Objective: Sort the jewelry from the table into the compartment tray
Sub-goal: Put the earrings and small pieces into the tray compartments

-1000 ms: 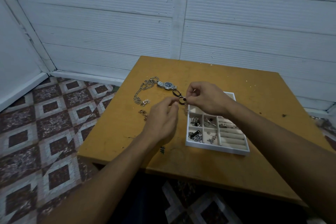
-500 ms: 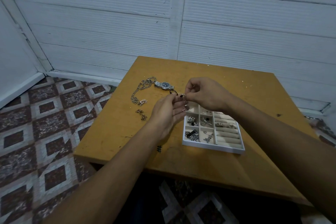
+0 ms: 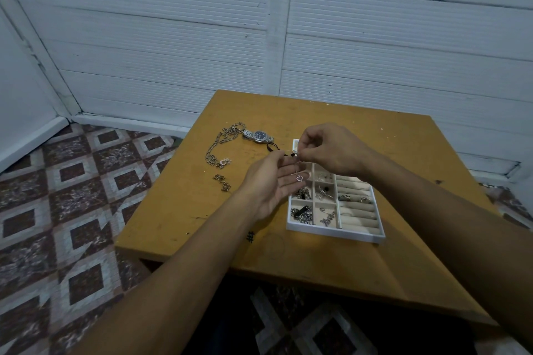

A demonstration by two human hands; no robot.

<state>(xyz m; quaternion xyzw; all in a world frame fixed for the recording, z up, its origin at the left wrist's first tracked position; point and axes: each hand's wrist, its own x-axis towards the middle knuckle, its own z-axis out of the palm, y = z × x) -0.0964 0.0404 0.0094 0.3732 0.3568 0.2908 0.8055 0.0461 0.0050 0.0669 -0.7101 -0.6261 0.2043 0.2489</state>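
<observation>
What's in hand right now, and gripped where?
The right hand pinches a thin chain necklace at its upper part; its heart pendant hangs over the open left hand.

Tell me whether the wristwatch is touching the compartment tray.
Apart. The head view shows the wristwatch lying on bare table up and left of the compartment tray, with wood visible between them.

Matt scuffed wooden table (image 3: 331, 256), shiny metal watch (image 3: 258, 135), possibly plastic white tray (image 3: 334, 232)
</observation>
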